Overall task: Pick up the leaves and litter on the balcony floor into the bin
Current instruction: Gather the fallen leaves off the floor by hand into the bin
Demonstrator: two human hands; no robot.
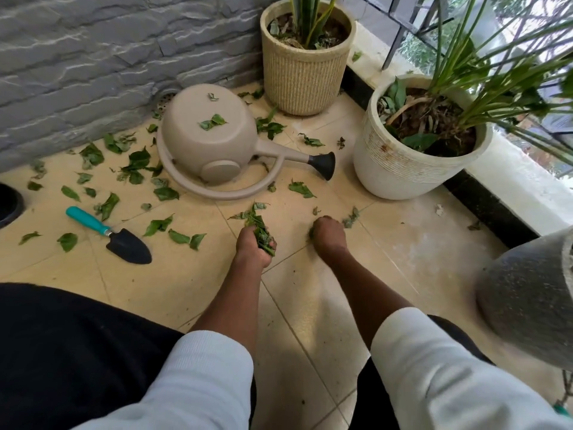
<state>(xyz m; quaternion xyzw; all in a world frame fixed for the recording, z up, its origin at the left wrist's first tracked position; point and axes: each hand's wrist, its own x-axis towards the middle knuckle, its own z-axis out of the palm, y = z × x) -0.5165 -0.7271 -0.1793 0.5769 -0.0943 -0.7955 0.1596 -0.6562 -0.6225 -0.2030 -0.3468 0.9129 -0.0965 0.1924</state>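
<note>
Green leaves lie scattered over the cream tiled floor (310,305), most of them at the left (136,162) around the watering can. My left hand (252,246) grips a bunch of green leaves (260,231) just above the floor in the middle. A little to its right, my right hand (328,235) is down on the tiles with its fingers curled over a small leaf (311,232); more leaf bits (352,217) lie just beyond it. A dark round rim (9,203) shows at the left edge; I cannot tell whether it is the bin.
A beige watering can (214,144) lies tipped over with leaves on it. A teal-handled black trowel (108,234) lies at the left. Two potted plants stand at the back (302,66) and right (412,150). A grey blurred pot (533,299) is close at the right.
</note>
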